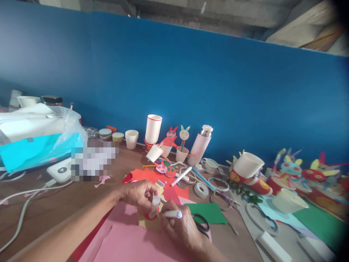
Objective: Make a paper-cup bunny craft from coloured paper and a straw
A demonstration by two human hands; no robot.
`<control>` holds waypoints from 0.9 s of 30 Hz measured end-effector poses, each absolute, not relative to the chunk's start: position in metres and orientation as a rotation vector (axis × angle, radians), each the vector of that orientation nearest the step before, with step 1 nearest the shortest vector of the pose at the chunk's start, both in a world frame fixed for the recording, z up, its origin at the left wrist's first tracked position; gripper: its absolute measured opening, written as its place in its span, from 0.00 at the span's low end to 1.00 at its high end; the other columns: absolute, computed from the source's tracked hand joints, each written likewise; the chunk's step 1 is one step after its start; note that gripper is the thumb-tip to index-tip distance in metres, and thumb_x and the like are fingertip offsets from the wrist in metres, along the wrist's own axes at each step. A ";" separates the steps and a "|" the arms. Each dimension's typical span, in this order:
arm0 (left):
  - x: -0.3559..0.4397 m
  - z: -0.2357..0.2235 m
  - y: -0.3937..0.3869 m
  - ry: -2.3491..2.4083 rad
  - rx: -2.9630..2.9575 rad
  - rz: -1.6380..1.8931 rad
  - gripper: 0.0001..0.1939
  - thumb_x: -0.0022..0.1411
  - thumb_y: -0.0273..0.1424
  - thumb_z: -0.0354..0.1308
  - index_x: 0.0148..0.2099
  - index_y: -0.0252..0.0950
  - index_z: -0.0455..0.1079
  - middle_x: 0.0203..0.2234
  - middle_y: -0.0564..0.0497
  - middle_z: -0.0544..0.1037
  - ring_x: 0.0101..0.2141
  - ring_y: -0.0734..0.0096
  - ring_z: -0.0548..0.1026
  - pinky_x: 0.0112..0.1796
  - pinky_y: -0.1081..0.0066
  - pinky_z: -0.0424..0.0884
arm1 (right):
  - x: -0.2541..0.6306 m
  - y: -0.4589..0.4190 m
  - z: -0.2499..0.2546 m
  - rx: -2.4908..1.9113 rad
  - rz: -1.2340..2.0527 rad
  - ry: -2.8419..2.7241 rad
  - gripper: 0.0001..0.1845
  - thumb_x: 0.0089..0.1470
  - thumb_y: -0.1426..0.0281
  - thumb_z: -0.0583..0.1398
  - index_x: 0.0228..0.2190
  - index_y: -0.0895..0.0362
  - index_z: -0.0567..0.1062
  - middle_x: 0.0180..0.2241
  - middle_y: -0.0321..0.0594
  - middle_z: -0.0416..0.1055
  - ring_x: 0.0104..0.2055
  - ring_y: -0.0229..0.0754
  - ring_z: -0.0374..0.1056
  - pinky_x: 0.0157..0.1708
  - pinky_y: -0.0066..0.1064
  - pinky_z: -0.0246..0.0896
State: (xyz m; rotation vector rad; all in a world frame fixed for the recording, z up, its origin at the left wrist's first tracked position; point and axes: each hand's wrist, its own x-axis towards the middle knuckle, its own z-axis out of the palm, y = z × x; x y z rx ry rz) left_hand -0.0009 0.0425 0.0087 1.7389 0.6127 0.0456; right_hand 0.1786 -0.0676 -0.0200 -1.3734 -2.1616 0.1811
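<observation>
Above the near part of the brown counter (120, 165), two hands were working close to each other over some sheets of paper. The left hand (139, 196) grasped a small clear cylinder (155, 201) with its fingers, and this cylinder stood over a tan paper (148, 225), near a small red shape which was partly covered. The right hand (180, 222) was closed around a white marker (173, 214), whose pale purple end pointed to the right. It could not be told whether the tip of the marker touched anything, because the fingers covered it. Under the hands lay a pink sheet (128, 242), and beyond them a red paper (138, 175) was spread. Just beside the right hand were the black handles of scissors (202, 222), and a green paper (209, 213) lay next to these. Farther back, a white pen (181, 176) lay aslant, not far from a roll of white tape (201, 189). Near the blue partition (174, 80) stood a tall stack of paper cups (153, 129), two cups with rabbit figures, and a pale pink flask (199, 146), which appeared tilted. At the left side, a white power bank (59, 170) lay with its cable.
</observation>
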 end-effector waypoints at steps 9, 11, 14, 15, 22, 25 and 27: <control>0.000 0.009 0.041 0.531 1.682 0.052 0.17 0.43 0.38 0.65 0.34 0.34 0.69 0.26 0.51 0.76 0.26 0.72 0.73 0.30 0.73 0.69 | 0.180 -0.070 -0.023 -1.329 0.051 -2.234 0.03 0.49 0.74 0.50 0.27 0.56 0.63 0.18 0.31 0.64 0.17 0.34 0.58 0.17 0.25 0.41; 0.000 0.011 0.041 0.514 1.673 0.060 0.18 0.41 0.38 0.66 0.34 0.34 0.68 0.25 0.52 0.75 0.27 0.72 0.73 0.30 0.73 0.69 | 0.180 -0.071 -0.023 -1.320 0.034 -2.250 0.03 0.50 0.74 0.50 0.27 0.56 0.62 0.18 0.32 0.64 0.17 0.34 0.58 0.18 0.26 0.41; 0.000 0.013 0.039 0.499 1.667 0.062 0.19 0.40 0.38 0.66 0.33 0.34 0.68 0.23 0.52 0.75 0.26 0.71 0.73 0.29 0.74 0.69 | 0.180 -0.072 -0.019 -1.331 0.033 -2.265 0.03 0.50 0.74 0.50 0.27 0.56 0.62 0.19 0.32 0.64 0.18 0.34 0.58 0.18 0.26 0.42; 0.000 0.013 0.039 0.496 1.667 0.060 0.18 0.41 0.38 0.66 0.33 0.34 0.68 0.22 0.52 0.75 0.26 0.71 0.73 0.28 0.74 0.68 | 0.180 -0.073 -0.018 -1.330 0.047 -2.270 0.03 0.51 0.74 0.50 0.27 0.56 0.62 0.20 0.32 0.65 0.19 0.34 0.59 0.18 0.25 0.42; 0.000 0.014 0.039 0.521 1.710 0.077 0.19 0.40 0.40 0.66 0.33 0.34 0.68 0.22 0.53 0.75 0.25 0.72 0.73 0.26 0.76 0.67 | 0.178 -0.074 -0.015 -1.293 0.155 -2.295 0.03 0.53 0.71 0.50 0.30 0.56 0.63 0.23 0.34 0.67 0.21 0.34 0.61 0.19 0.24 0.46; -0.001 0.015 0.039 0.534 1.709 0.064 0.20 0.40 0.41 0.65 0.33 0.35 0.68 0.22 0.52 0.76 0.24 0.71 0.73 0.26 0.75 0.68 | 0.177 -0.075 -0.014 -1.300 0.182 -2.291 0.03 0.53 0.73 0.51 0.31 0.56 0.64 0.24 0.34 0.68 0.22 0.34 0.62 0.21 0.25 0.49; -0.001 0.016 0.038 0.539 1.714 0.063 0.20 0.40 0.41 0.65 0.33 0.35 0.68 0.23 0.52 0.76 0.25 0.71 0.73 0.28 0.74 0.68 | 0.176 -0.076 -0.014 -1.259 0.156 -2.273 0.02 0.52 0.73 0.52 0.30 0.56 0.65 0.25 0.34 0.68 0.23 0.34 0.63 0.21 0.25 0.50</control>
